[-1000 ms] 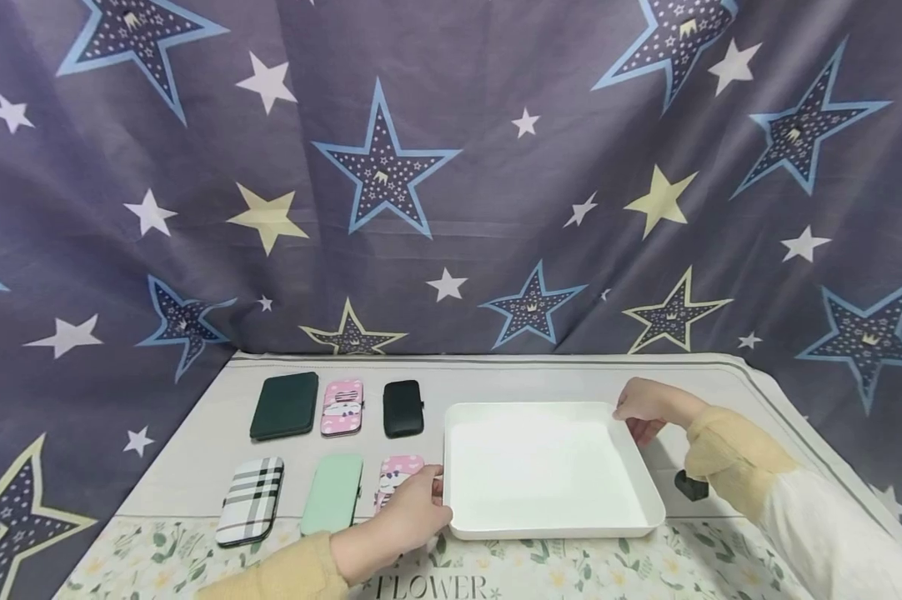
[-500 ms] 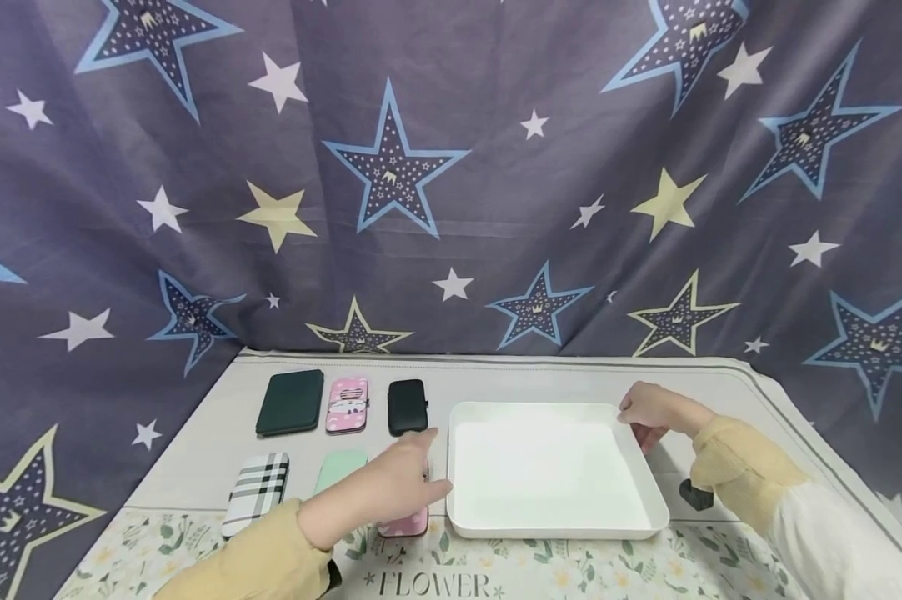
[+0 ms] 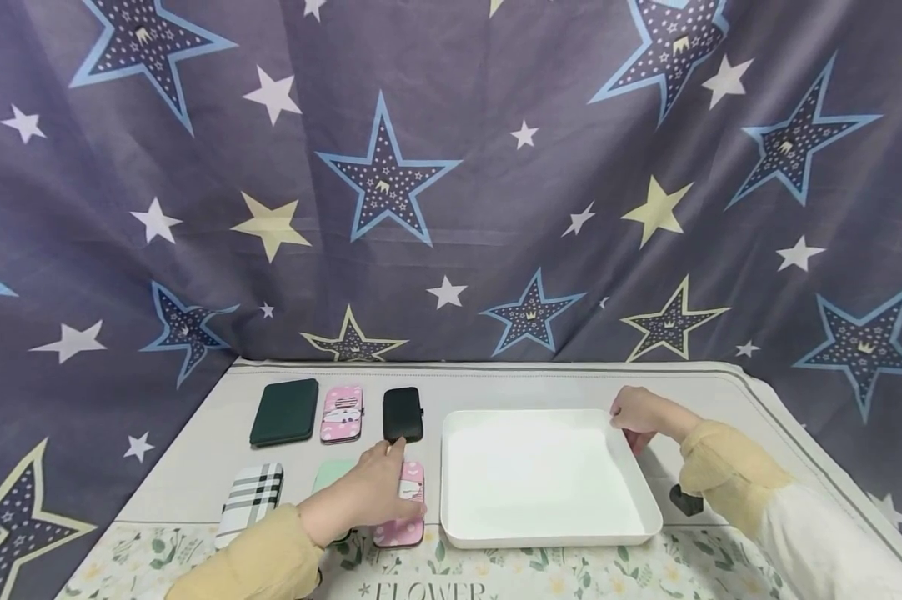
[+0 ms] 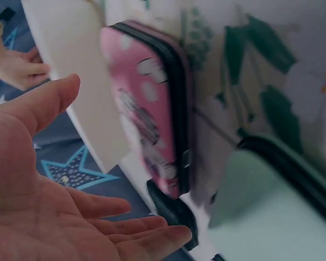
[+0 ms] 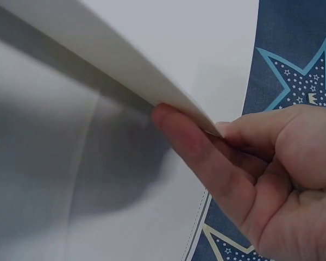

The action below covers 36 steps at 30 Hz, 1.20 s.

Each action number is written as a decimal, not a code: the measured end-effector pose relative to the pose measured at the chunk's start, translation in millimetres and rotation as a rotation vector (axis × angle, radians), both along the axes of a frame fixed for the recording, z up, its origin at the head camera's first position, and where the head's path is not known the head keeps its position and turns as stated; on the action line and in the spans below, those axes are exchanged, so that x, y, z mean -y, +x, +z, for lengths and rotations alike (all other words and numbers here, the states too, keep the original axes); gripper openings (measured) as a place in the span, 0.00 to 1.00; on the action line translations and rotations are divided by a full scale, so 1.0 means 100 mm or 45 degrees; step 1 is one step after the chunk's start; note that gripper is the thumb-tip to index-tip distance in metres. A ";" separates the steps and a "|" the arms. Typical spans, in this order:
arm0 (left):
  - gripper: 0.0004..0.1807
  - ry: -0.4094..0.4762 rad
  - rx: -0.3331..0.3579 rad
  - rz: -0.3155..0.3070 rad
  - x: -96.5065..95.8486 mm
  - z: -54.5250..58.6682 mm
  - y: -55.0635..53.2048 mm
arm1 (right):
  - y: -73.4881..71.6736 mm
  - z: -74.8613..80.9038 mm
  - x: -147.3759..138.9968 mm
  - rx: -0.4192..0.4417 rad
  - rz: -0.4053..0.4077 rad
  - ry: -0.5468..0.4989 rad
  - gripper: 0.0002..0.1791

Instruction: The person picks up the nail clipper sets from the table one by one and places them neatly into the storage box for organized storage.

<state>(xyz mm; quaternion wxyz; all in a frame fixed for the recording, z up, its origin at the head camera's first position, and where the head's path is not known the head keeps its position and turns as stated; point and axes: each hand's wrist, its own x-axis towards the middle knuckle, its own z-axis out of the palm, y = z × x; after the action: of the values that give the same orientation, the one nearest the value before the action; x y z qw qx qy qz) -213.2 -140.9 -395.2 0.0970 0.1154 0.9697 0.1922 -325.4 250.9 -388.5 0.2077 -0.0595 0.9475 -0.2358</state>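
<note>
My left hand (image 3: 367, 493), fingers extended and thumb apart, hovers over the front pink patterned case (image 3: 403, 534). In the left wrist view the open palm is beside this zip-edged pink case (image 4: 146, 106), with nothing held. The mint green case (image 4: 271, 201) lies to its left, partly hidden by the hand in the head view. My right hand (image 3: 638, 417) pinches the far right corner of the white rectangular tray (image 3: 548, 483). The right wrist view shows thumb and fingers on either side of the tray's thin wall (image 5: 152, 70).
Behind, in a row, lie a dark green case (image 3: 284, 412), another pink case (image 3: 342, 417) and a black case (image 3: 402, 412). A plaid case (image 3: 250, 498) is at front left. A small black object (image 3: 685, 501) sits right of the tray. A star-patterned curtain (image 3: 451, 208) hangs behind the table.
My left hand has let go of the tray's left side and moved left, over the front pink case. The right hand keeps its pinch on the tray corner.
</note>
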 end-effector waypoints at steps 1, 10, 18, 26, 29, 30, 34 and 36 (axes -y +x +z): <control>0.54 -0.013 0.013 -0.004 0.00 -0.02 -0.01 | 0.00 -0.01 0.00 0.002 -0.001 -0.005 0.11; 0.39 -0.135 -0.070 -0.076 -0.01 -0.08 -0.09 | -0.01 -0.05 0.02 -0.012 -0.031 0.017 0.11; 0.42 -0.127 -0.053 -0.010 -0.02 -0.10 -0.20 | 0.00 -0.06 0.03 -0.016 -0.038 0.025 0.16; 0.45 -0.077 0.019 0.009 0.02 -0.12 -0.36 | 0.02 -0.04 0.04 -0.006 -0.064 0.029 0.12; 0.40 0.024 0.067 0.003 0.04 -0.12 -0.40 | 0.02 -0.04 0.04 -0.006 -0.070 0.031 0.11; 0.38 0.065 0.089 0.009 0.05 -0.13 -0.41 | 0.02 -0.04 0.04 -0.004 -0.070 0.028 0.11; 0.31 0.228 0.179 0.051 0.10 -0.13 -0.44 | 0.04 -0.03 0.05 -0.004 -0.069 0.016 0.14; 0.28 0.314 0.233 0.073 0.13 -0.13 -0.45 | 0.04 -0.03 0.05 -0.003 -0.067 0.011 0.14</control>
<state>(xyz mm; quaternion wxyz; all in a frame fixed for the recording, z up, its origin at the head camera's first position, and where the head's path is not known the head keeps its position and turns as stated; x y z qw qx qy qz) -258.4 -153.6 -408.4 0.1644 0.0808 0.9287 0.3224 -320.9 246.0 -391.1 0.2005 -0.0341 0.9500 -0.2369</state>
